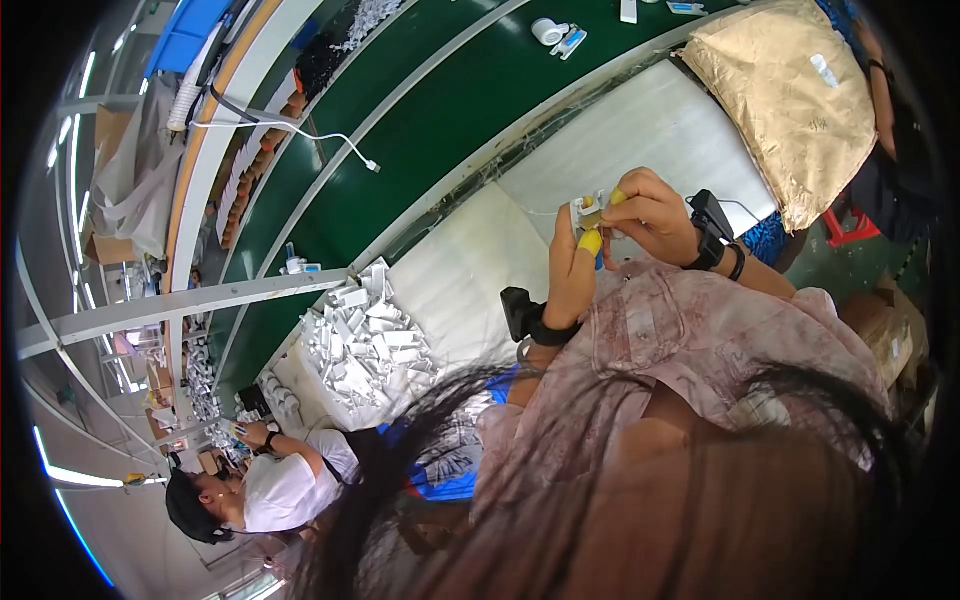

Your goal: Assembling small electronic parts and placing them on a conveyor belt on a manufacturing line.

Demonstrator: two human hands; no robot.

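Note:
Between my two hands is a small white plastic part (577, 209) with a yellowish piece in it. My left hand (568, 285) grips it from below with thumb and forefinger. From the other side, my right hand (650, 222) pinches at the same part with its fingers curled. Yellow finger covers show on a digit of each hand. Both wrists wear dark straps with a black box. The part is too small to make out in detail, and my fingers hide some of it.
A heap of white plastic pieces (365, 340) lies left on the pale worktop (460, 265). A large brown paper bag (785, 100) is at the far right. Beyond runs a green conveyor belt (430, 130) carrying white parts. A grey bar (200, 305) crosses at left, near another person (290, 480).

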